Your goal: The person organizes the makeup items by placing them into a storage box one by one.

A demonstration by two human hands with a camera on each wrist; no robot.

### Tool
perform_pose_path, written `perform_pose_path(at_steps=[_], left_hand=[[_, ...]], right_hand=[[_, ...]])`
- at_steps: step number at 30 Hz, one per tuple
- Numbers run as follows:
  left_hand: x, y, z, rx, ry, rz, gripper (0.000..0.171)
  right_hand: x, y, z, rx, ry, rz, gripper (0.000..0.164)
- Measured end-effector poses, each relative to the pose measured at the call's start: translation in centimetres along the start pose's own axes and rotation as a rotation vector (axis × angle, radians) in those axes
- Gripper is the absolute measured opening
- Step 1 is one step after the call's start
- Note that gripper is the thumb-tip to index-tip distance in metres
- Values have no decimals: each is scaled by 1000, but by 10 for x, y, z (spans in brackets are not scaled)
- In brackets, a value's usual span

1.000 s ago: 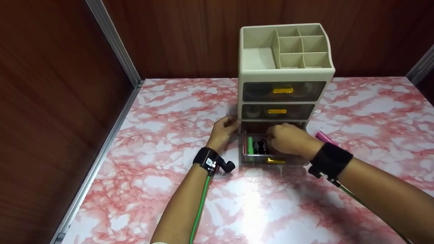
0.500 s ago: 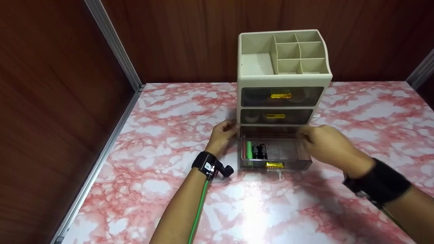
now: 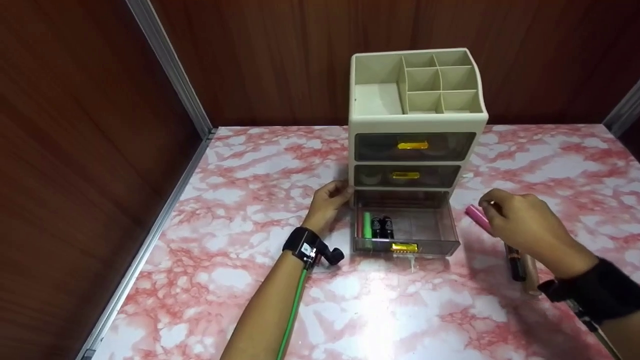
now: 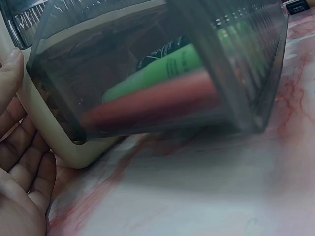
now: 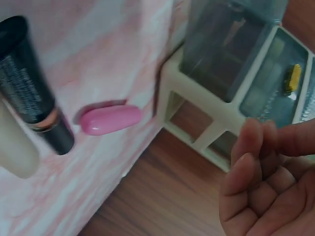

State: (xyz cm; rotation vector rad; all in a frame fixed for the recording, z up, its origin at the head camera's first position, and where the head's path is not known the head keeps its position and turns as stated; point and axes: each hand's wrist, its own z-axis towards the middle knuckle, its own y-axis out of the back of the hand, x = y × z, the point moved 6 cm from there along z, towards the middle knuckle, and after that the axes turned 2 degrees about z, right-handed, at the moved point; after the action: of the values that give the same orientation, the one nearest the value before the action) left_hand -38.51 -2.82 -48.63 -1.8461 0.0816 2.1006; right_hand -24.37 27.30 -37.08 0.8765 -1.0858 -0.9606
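Observation:
My left hand (image 3: pixel 325 202) rests at the lower left side of a cream drawer organizer (image 3: pixel 419 123), its thumb touching the front edge and its fingers alongside. The bottom clear drawer (image 3: pixel 422 225) is pulled out. Inside its left part lie a red tube (image 4: pixel 152 103), a green tube (image 3: pixel 367 226) and two black cosmetic tubes (image 3: pixel 382 228), side by side. My right hand (image 3: pixel 522 215) hovers to the right of the drawer, fingers loosely curled with nothing visible between them. Near it on the table lie a pink tube (image 3: pixel 478 218), a black tube (image 3: pixel 516 265) and a beige tube (image 3: pixel 531 275).
Two closed drawers with yellow handles (image 3: pixel 412 145) sit above the pulled-out one. Divided compartments (image 3: pixel 425 79) form the organizer's top. Brown wood-look panels (image 3: pixel 280 60) stand behind and at the left of the red-and-white marbled table (image 3: pixel 240 200).
My right hand has come out of the drawer and moved right, over the loose tubes. The black and beige tubes now show beneath it. My left hand stays at the organizer's side.

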Motion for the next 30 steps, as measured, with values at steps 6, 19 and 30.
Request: perform_pose_path(at_steps=[6, 19, 30], left_hand=[[1, -1, 3, 4, -1, -2, 33], [3, 1, -2, -2, 0, 24, 34], [2, -1, 0, 3, -6, 4, 33]], right_hand=[[-33, -21, 11, 149, -86, -50, 57], [-63, -47, 7, 366, -111, -89, 51], [-61, -43, 8, 347, -59, -81, 37]])
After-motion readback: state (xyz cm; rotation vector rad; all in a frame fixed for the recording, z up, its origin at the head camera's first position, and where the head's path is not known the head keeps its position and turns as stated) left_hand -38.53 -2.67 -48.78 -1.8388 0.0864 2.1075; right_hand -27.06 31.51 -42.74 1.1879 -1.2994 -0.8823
